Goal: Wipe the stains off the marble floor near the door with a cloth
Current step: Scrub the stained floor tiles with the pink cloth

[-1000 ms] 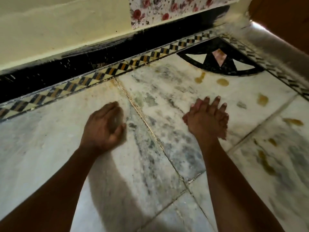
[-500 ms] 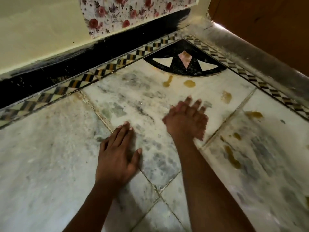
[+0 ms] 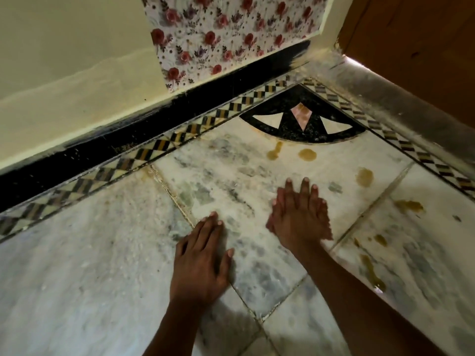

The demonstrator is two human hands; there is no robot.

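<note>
Left hand flat on the marble floor, palm down, fingers together and pointing toward the corner, thumb out to the side, gripping nothing. Right hand ahead and to the right, blurred, fingers extended and spread over the pale tile; cannot tell whether anything lies beneath the palm. No cloth to be made out in either hand. Both forearms bare, reaching in from the bottom edge.

Yellow-brown stains dotted over the tiles beyond and to the right of the right hand: two just below the black fan inlay in the corner, one near a grout line, more on the neighbouring tile, and a long streak beside the right forearm. Grey mottling across the tile under both hands.

Checkered border strip along the black skirting, meeting a second strip at the corner. Cream wall above, with a rose-patterned sheet stuck to it. Brown wooden door at upper right, above a grey threshold.
</note>
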